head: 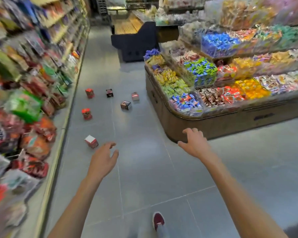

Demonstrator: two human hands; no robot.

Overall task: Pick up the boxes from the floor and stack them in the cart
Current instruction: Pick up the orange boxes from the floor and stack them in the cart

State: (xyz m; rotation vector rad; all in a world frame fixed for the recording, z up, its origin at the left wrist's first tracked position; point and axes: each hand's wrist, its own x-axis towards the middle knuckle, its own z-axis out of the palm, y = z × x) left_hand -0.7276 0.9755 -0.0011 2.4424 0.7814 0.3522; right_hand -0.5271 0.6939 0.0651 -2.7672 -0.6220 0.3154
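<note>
Ahead, squarish boxes (91,142) on smooth tiles (144,177).

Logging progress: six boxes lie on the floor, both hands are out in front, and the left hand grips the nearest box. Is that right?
Not quite. The head view shows the left hand open and holding nothing; the nearest box lies on the floor beyond it. The rest of the statement is right.

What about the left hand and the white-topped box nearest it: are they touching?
Apart. The head view shows a thin strip of grey floor between the left hand and the white-topped box.
</note>
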